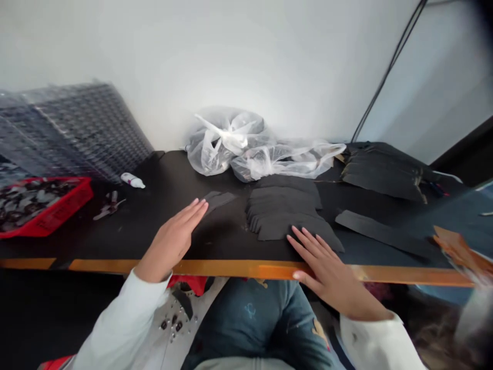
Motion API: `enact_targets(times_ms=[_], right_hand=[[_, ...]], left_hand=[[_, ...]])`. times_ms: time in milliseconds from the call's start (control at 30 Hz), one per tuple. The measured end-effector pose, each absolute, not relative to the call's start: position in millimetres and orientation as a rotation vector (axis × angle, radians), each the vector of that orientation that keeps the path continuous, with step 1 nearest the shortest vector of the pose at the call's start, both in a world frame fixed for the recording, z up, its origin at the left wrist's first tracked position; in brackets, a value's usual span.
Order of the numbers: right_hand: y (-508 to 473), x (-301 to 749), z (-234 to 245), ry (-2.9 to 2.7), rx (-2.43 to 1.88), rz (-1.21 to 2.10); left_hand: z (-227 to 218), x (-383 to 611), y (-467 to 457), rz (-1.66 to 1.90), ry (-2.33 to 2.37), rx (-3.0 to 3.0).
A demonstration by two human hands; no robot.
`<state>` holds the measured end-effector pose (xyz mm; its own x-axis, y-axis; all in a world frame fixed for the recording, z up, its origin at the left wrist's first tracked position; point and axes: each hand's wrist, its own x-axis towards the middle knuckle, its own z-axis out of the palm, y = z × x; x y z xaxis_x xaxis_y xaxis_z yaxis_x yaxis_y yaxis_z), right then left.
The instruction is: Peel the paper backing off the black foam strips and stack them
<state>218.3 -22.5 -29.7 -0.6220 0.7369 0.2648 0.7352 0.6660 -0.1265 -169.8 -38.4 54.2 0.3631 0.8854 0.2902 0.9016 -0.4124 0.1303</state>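
Observation:
My left hand (171, 241) lies flat on the black tabletop (173, 231), holding nothing, its fingertips touching or just short of a small dark cut piece (218, 200). My right hand (331, 272) rests over the table's orange-edged front (269, 269), holding nothing. Its fingers reach the near edge of a layered stack of dark, fanned cut sheets (283, 210). A long dark strip (381, 234) lies to the right of that stack.
Another dark layered stack (385, 172) lies at the back right, and crumpled clear plastic bags (231, 144) sit against the white wall. To the left are a white bottle (133, 180), a small metal tool (110, 204), a red crate of dark pieces (50, 208) and a plastic-wrapped grid stack (88, 131).

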Motion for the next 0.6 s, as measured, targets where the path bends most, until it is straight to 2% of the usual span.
enact_targets(times_ms=[133, 200, 367, 533, 600], right_hand=[[-43, 219, -29, -2.583, -1.11, -0.118], [-51, 216, -24, -2.594, -1.059, -0.147], [-52, 222, -6, -2.58, -1.016, -0.069], [-23, 295, -17, -2.215, -1.296, -0.328], [-10, 331, -31, -2.321, -1.309, -0.356]], left_hand=[[32, -167, -21, -0.293, -1.783, -2.423], [29, -148, -27, -0.315, -1.762, -2.421], [23, -73, -57, -0.474, -1.284, -2.9], [-6, -40, -64, -0.524, -1.131, -2.998], [-14, -39, -64, -0.54, -1.123, -2.958]])
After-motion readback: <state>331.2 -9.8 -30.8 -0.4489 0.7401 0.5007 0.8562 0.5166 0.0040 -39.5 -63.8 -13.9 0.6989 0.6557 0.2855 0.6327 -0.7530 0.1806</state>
